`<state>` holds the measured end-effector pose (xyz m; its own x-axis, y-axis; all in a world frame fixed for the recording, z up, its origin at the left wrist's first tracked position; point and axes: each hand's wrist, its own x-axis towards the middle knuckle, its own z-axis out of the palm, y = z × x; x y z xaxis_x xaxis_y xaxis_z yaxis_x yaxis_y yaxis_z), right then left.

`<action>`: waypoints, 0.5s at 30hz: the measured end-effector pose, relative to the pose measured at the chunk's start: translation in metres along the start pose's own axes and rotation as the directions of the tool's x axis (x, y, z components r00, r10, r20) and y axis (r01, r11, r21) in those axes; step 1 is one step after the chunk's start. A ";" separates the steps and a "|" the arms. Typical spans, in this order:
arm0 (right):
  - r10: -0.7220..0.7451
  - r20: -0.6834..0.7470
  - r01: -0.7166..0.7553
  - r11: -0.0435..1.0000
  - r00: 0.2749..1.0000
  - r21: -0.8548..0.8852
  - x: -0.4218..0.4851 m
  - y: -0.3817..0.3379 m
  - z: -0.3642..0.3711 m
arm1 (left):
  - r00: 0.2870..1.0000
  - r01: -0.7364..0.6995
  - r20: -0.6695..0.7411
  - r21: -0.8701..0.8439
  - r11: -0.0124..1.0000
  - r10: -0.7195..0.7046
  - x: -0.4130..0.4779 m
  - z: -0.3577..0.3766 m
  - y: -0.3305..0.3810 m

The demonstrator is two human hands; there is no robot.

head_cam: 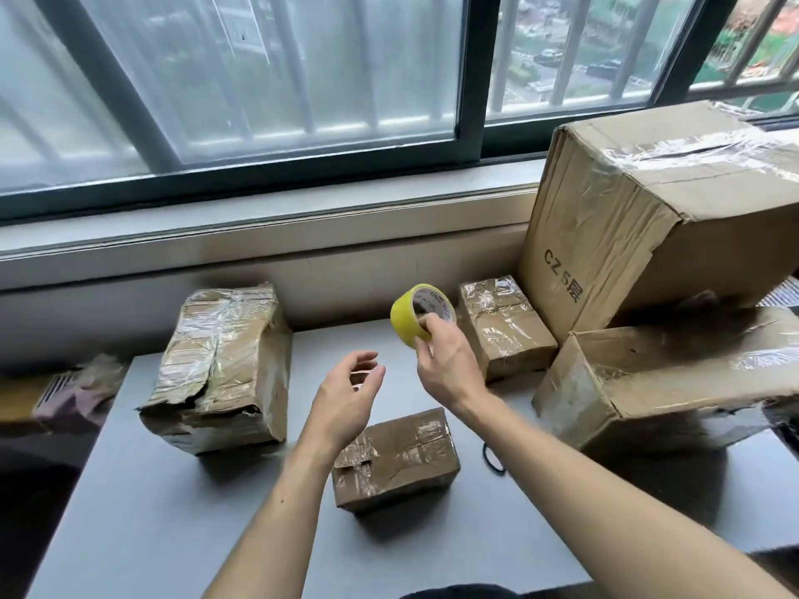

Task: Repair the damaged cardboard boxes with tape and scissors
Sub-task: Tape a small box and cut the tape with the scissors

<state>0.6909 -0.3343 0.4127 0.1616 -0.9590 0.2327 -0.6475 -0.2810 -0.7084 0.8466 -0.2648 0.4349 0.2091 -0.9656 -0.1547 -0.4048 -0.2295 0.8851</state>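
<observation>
Yellow tape roll (421,315) pinched in raised right hand (445,361), left hand (346,397) loosely curled

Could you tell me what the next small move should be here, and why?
Probably the left hand should reach to the yellow tape roll and find its free end. The right hand holds the roll up, no strip is pulled yet, and the left hand is open just beside it.

right hand (445,361) gripping yellow tape roll (417,315), left hand (346,399) open
</observation>
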 end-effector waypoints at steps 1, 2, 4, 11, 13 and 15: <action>-0.019 0.021 0.017 0.997 1.000 0.080 -0.010 -0.008 0.000 | 1.000 0.000 -0.008 -0.038 0.999 0.000 -0.006 -0.005 -0.001; -0.032 0.034 0.027 0.989 0.999 0.148 -0.022 -0.018 0.000 | 1.000 -0.003 -0.013 -0.075 0.997 0.002 -0.012 -0.010 -0.003; -0.031 0.052 0.017 0.971 0.998 0.240 -0.045 -0.036 -0.002 | 1.000 -0.008 -0.010 -0.128 0.992 0.006 -0.023 -0.020 -0.009; 0.146 0.184 -0.230 0.750 0.972 0.620 -0.112 -0.080 -0.003 | 1.000 0.013 0.011 -0.334 0.943 -0.010 -0.050 -0.035 -0.037; 0.211 0.223 -0.305 0.565 0.952 0.766 -0.122 -0.093 -0.006 | 0.999 0.016 0.034 -0.412 0.911 -0.002 -0.058 -0.038 -0.039; 0.264 0.311 -0.384 0.302 0.913 0.872 -0.127 -0.104 -0.010 | 0.998 -0.003 0.059 -0.484 0.875 0.036 -0.067 -0.045 -0.037</action>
<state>0.7300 -0.1829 0.4635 0.2081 -0.9611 -0.1819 0.3921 0.2523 -0.8846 0.8871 -0.1864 0.4325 0.1412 -0.9788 -0.1483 0.0759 -0.1386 0.9874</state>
